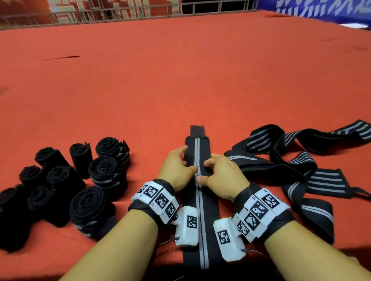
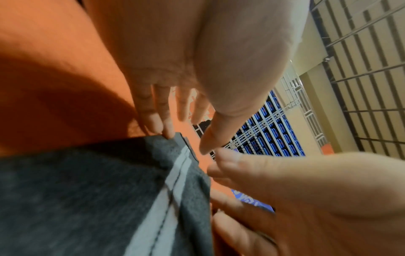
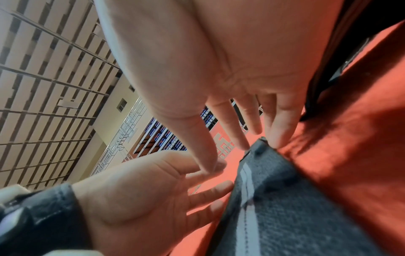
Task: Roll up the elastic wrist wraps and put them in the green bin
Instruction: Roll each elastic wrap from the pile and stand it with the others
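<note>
A red cloth table (image 1: 177, 77) carries rolled wraps (image 1: 105, 171) at left and loose wraps (image 1: 292, 163) at right. Between them a flat wrist wrap (image 1: 199, 214) lies lengthwise; the left hand (image 1: 177, 168) and right hand (image 1: 220, 177) press it with spread, relaxed fingers.

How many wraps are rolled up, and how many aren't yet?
Rolled wraps: 9 plain, maybe 1 more at the left edge
Straight flat wrap: 1
Tangled heap: 1, its wraps too knotted to count
Total: 10 wraps, plus the heap
</note>
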A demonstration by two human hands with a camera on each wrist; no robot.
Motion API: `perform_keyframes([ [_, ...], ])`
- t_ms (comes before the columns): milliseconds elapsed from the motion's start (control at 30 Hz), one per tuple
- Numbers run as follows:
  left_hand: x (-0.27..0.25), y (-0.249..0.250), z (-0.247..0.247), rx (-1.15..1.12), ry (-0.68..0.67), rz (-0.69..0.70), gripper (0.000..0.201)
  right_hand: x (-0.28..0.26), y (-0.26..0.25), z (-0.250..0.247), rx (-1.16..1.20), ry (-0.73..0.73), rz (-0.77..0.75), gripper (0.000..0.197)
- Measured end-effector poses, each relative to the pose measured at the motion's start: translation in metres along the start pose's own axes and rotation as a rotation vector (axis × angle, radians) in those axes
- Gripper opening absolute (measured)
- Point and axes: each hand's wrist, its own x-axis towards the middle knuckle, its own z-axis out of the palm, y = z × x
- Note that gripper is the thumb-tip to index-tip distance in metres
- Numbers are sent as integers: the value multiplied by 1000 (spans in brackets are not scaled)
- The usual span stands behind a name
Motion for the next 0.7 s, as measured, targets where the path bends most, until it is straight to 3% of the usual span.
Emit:
perform_keyframes([
  [100,-10,1,1,103,-32,37,56,-10,-5,-4,-13,13,-10,43],
  [200,-20,8,7,150,-31,104,45,-21,-5,-10,-20,80,-28,45],
  [433,-33,32,42,282,-106,214,38,-48,17,-38,-35,370,47,22],
  [567,-37,40,62,284,-98,211,26,-65,43,-50,-380,306,196,22],
  [700,-41,49,73,284,-28,218,28,-77,57,-54,-408,301,216,24],
])
